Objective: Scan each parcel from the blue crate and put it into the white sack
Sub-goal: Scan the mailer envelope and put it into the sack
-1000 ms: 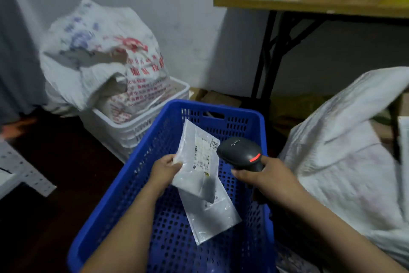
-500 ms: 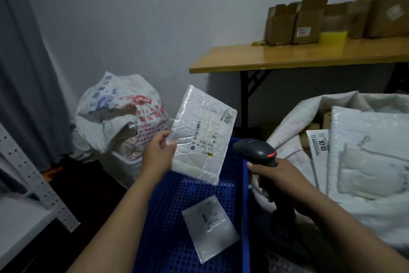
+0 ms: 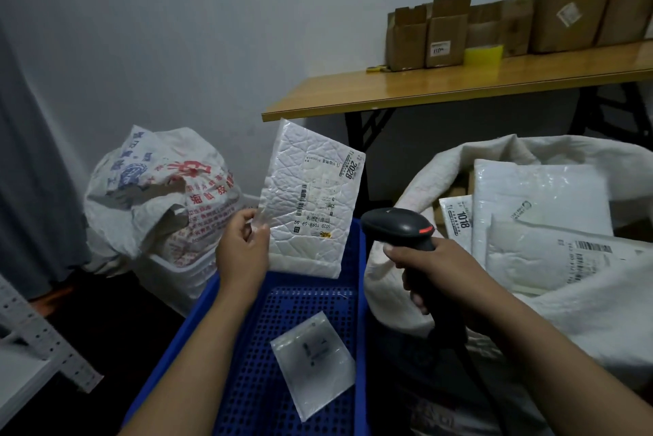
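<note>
My left hand pinches the lower left corner of a white bubble mailer, held upright above the blue crate with its printed label facing me. My right hand grips the handle of a black barcode scanner, whose head points left toward the mailer. One small clear-white parcel lies flat on the crate floor. To the right, the white sack stands open with several white mailers inside.
A printed woven bag sits in a white bin left of the crate. A wooden table with cardboard boxes stands behind. A grey metal shelf edges in at the lower left.
My left hand lifted the mailer out of the crate and turned its label toward me. The scanner rose with my right hand. My view tilted up, revealing the table and the sack's contents.
</note>
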